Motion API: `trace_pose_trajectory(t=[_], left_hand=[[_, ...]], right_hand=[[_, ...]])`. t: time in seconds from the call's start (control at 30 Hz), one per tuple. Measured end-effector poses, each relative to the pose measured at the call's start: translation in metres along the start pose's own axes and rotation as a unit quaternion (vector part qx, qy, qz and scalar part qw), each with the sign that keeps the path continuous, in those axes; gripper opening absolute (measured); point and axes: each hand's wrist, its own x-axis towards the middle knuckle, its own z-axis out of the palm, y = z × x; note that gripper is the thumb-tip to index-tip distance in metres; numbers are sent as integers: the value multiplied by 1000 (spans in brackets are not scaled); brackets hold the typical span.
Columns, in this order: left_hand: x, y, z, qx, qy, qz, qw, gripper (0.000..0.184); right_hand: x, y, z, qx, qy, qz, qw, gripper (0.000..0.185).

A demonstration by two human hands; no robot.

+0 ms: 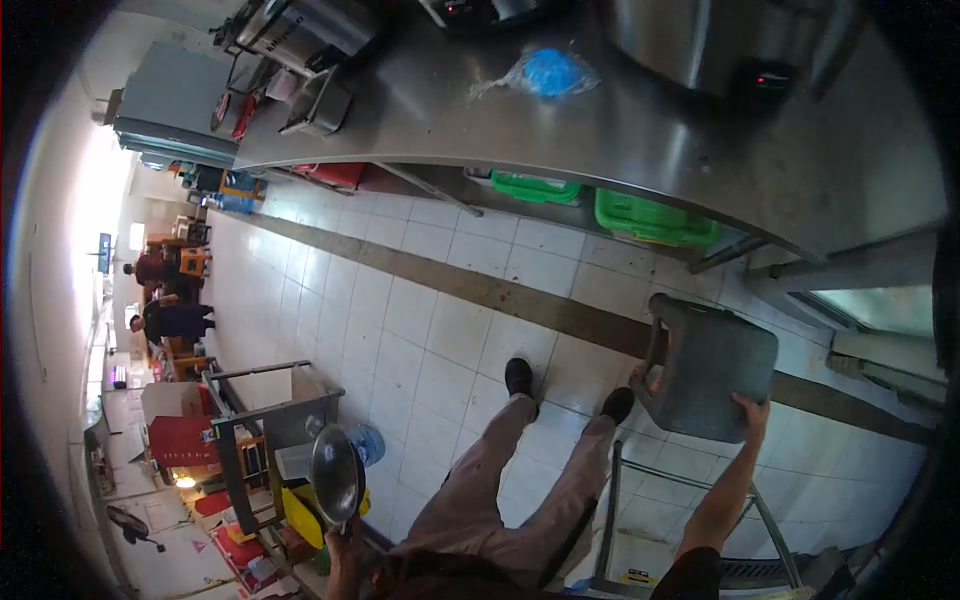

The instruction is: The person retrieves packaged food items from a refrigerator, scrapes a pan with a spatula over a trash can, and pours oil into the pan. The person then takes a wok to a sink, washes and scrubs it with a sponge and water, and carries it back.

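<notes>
My right hand (752,412) is closed on the edge of a grey plastic stool (715,370), its thumb and fingers at the near side. The stool's seat faces up toward me; from this view I cannot tell whether its legs touch the floor. At the lower left, my left hand (345,545) is wrapped around the handle of a round metal pan (338,472). The pan's hollow side shows and looks bare. My shoes (518,377) stand on the white tiles between the two hands.
A long steel counter (430,125) runs across the top, bearing a blue item in clear plastic (552,73). Green-lidded bins (655,217) sit beneath it. A metal frame (612,500) stands by my right arm. A water jug (367,445) is near the pan. Two people (175,320) are far left.
</notes>
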Motion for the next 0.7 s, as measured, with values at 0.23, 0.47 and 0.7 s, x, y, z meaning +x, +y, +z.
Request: trace_pose_trajectory(t=[0.23, 0.47, 0.7], left_hand=[[40, -43, 6, -583, -120, -77, 800, 19], [115, 0, 1, -703, -256, 32, 663, 31], [82, 43, -32, -574, 17, -79, 815, 36]], right_hand=[[25, 37, 118, 200, -101, 70, 972, 55], [-49, -54, 594, -122, -191, -102, 969, 54], [-113, -73, 929, -126, -259, 11, 958, 107]])
